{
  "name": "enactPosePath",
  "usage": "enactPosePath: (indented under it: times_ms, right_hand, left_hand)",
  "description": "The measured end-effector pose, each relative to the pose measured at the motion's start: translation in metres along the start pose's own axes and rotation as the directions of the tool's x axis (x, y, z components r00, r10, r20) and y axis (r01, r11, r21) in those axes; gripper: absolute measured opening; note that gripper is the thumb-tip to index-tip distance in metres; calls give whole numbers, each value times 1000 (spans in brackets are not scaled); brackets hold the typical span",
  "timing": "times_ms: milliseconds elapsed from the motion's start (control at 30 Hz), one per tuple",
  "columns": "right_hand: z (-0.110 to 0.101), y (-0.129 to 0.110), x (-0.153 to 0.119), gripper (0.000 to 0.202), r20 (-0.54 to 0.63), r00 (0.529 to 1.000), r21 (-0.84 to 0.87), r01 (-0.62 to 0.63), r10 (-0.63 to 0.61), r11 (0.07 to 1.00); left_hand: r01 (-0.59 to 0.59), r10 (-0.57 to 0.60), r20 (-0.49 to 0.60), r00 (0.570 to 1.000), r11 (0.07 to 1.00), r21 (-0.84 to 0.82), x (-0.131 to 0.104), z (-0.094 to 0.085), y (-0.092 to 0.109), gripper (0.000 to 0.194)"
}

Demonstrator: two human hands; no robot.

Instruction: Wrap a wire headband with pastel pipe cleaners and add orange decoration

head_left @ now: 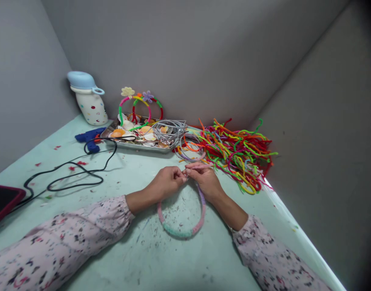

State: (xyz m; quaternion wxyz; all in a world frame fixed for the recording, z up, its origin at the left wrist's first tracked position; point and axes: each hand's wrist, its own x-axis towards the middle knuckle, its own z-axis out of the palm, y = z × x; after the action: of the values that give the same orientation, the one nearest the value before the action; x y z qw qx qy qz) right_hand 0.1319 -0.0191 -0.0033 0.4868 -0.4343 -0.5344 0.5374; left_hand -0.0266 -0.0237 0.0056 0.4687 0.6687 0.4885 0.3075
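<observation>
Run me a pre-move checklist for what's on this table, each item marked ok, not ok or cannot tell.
1. Hoop steadied: ok, the left hand and right hand meet at its top.
2. Pink fuzzy strip in hand: ok, it shows at the right hand, beside the thumb.
3. Strip's end fixed to the hoop: cannot tell, the hands hide that spot.
4. Glue gun away from the hands: ok, it lies off to the left, by the metal tray.
5. Glue gun hot: cannot tell, nothing shows it.
6. Loose pipe cleaners sorted by colour: not ok, they lie in a mixed, tangled heap.
</observation>
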Motion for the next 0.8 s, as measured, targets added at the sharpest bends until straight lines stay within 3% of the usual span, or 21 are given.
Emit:
enactPosePath:
  times_ms: [433, 633, 800]
  right_hand:
    - [-1, 1, 2, 15, 5, 999, -56, 34, -33, 998]
    - [-1, 1, 1, 16, 6, 999, -73, 38, -38, 997]
    - [-1, 1, 2, 32, -19, 999, -8, 43, -43, 999]
  left_hand:
    - [-58, 58, 77, 995, 998, -1, 0, -2, 1, 17]
    - [-26, 30, 80, 996, 998, -58, 0, -1, 2, 15]
    - [4, 3, 61, 998, 994, -109, -2, -1, 4, 17]
